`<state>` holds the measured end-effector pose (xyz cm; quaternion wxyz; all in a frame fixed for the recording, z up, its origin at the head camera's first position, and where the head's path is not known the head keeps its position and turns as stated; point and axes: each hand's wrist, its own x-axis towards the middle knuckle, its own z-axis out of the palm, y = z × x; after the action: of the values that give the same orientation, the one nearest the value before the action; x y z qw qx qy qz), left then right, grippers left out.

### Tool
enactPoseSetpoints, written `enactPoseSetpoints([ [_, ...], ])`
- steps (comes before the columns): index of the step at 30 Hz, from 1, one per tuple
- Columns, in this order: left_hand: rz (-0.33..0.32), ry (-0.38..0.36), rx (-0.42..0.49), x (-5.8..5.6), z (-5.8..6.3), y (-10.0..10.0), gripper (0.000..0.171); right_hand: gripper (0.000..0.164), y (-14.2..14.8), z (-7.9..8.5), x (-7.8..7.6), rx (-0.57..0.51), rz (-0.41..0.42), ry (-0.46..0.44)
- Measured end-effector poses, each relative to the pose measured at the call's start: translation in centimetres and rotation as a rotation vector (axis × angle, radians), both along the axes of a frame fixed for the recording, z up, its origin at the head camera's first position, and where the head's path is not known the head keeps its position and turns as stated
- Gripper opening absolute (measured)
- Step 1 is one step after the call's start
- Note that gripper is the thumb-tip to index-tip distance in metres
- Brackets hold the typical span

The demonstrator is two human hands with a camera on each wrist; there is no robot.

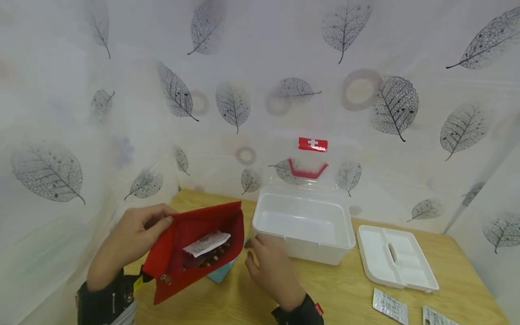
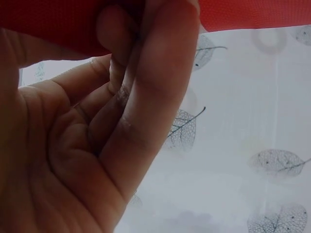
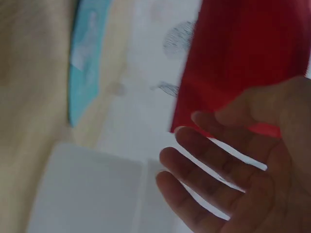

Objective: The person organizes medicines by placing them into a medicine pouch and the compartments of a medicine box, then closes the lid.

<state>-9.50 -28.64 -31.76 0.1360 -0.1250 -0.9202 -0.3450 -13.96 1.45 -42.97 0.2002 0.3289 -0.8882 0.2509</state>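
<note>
My left hand (image 1: 132, 237) grips a red zip pouch (image 1: 162, 253) by its upper left edge, thumb on the near side. The pouch is tilted with its mouth gaping toward me. Inside it lie a white crinkled packet (image 1: 207, 243) and darker small items (image 1: 213, 259), partly hidden. In the left wrist view, curled fingers (image 2: 155, 82) pinch the red fabric (image 2: 53, 24). Just right of the pouch, my right hand (image 1: 272, 268) hovers with loosely bent fingers and holds nothing. The right wrist view has its fingers (image 3: 209, 179) spread beside the red pouch (image 3: 252, 53).
A white box (image 1: 317, 250) stands behind my right hand, its clear lid with a red handle (image 1: 306, 174) raised. To its right sits a white divided tray (image 1: 375, 257). Two blister packs (image 1: 390, 307) lie near the front. A blue flat item (image 1: 221, 273) lies partly under the pouch.
</note>
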Motion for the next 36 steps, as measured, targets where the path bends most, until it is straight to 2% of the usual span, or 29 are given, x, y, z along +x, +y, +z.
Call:
enactPoseSetpoints([
  [6,0.007,-0.048,0.038,0.1,0.0,-0.1,0.016,0.047,-2.6,-4.2,0.4,0.249,0.161,-0.05],
  [8,0.004,-0.05,0.042,0.1,0.0,-0.2,0.016,0.05,-3.1,-5.4,0.6,0.305,0.224,-0.105],
  [11,-0.001,-0.03,0.041,0.0,-0.1,-0.2,0.016,0.045,-3.3,-6.4,0.9,0.361,0.3,-0.215],
  [16,-0.008,0.003,0.038,0.1,-0.2,-0.3,0.016,0.042,-3.0,-6.5,0.9,0.367,0.333,-0.319],
  [22,-0.006,-0.03,0.043,0.2,-0.1,-0.2,0.015,0.037,-2.9,-6.1,0.4,0.265,0.298,-0.369],
  [29,-0.013,-0.01,0.028,-0.1,-0.2,-0.1,0.016,0.064,-2.7,-6.4,0.3,0.271,0.279,-0.369],
  [33,-0.014,-0.012,0.013,-0.3,-0.2,-0.1,0.015,0.058,-2.6,-6.3,0.3,0.275,0.278,-0.345],
  [36,-0.016,-0.015,0.007,-0.3,-0.2,0.0,0.015,0.05,-2.6,-6.1,0.3,0.28,0.263,-0.383],
])
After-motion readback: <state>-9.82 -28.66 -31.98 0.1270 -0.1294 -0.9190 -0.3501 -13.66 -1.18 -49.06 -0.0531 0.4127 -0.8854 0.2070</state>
